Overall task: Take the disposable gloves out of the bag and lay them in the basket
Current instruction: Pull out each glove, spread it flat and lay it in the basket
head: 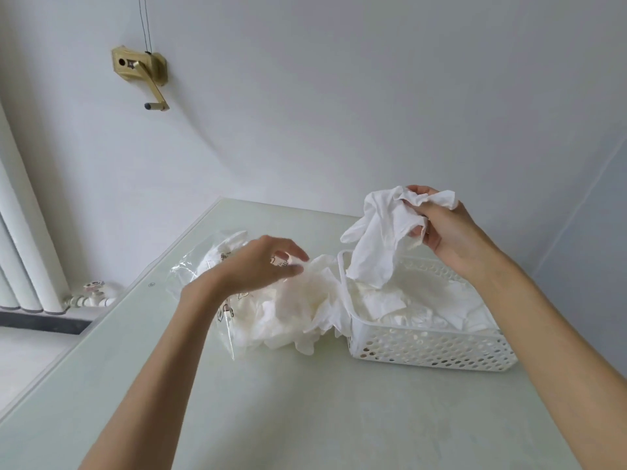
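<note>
Nearest the camera are the two bare forearms, which reach out over the pale green table [305,412]. Beyond the table stands a plain white wall [339,96], which carries a brass crank fitting [140,67]. White radiator tubes [20,232] stand at the left edge, with a pipe valve [93,293] at their foot.

The clear plastic bag [203,266] lies on its side on the table, with its mouth toward the white perforated basket [431,347]. A loose heap of white gloves [298,310] spills from the bag mouth and touches the basket's left wall. Several gloves already lie in the basket.

The right hand [448,228] holds a white glove [376,242] bunched at its cuff, with the fingers curled round the material. The glove hangs over the basket's far left corner. The left hand [261,266] hovers over the bag mouth with the fingers spread and relaxed. It grips nothing.

Handling judgement: the gloves are very light, thin and limp. They crumple, do not hold a shape, and probably cling to one another. Take one glove at the cuff or at a free edge. Steady the bag with the other hand, because the film is slippery and could slide.

Obstructions: the heap lies against the basket wall, so a pulled glove could drag its neighbours over the rim or onto the table.
</note>
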A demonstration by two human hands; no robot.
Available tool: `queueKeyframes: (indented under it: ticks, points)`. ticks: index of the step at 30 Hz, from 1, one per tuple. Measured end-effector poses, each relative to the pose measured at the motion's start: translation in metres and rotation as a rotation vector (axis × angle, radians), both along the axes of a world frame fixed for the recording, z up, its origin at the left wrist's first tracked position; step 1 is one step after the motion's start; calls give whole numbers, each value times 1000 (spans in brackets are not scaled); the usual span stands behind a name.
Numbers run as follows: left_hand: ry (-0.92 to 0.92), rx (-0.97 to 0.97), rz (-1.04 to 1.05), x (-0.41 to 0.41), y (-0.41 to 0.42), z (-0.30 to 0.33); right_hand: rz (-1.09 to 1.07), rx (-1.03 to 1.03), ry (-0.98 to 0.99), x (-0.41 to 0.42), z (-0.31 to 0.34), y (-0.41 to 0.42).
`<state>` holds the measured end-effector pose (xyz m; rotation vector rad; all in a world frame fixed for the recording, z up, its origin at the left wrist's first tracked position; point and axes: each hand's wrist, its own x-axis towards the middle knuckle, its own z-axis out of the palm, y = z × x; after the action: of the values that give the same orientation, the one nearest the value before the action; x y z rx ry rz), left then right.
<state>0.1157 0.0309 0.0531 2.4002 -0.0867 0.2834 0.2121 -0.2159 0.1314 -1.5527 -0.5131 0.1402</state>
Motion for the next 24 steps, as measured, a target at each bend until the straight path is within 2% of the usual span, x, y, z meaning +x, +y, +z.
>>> queueKeyframes:
  ticks: [4,7,10,12,15,18,20,22,24]
  points:
    - [-134,-246,-13,0,-24,22,210,69,52,-7,1,-9]
    - [-6,-365,-109,8,-56,42,324,183,192,-15,2,-17]
    - [125,-273,-229,18,-81,54,348,257,232,-16,-6,-28]
    - [163,-299,-217,24,-89,56,276,266,248,-8,-18,-38]
    - [187,-412,-130,30,-93,54,67,105,209,7,-35,-49]
    - [198,-550,-13,38,-101,55,-200,-227,27,13,-44,-60]
    - [208,-626,70,43,-107,57,-297,-297,-121,5,-39,-63]
    - [214,-668,112,46,-113,59,-202,-251,-180,-8,-31,-67]
    - [217,-711,119,46,-120,60,-4,-339,-148,-27,-24,-65]
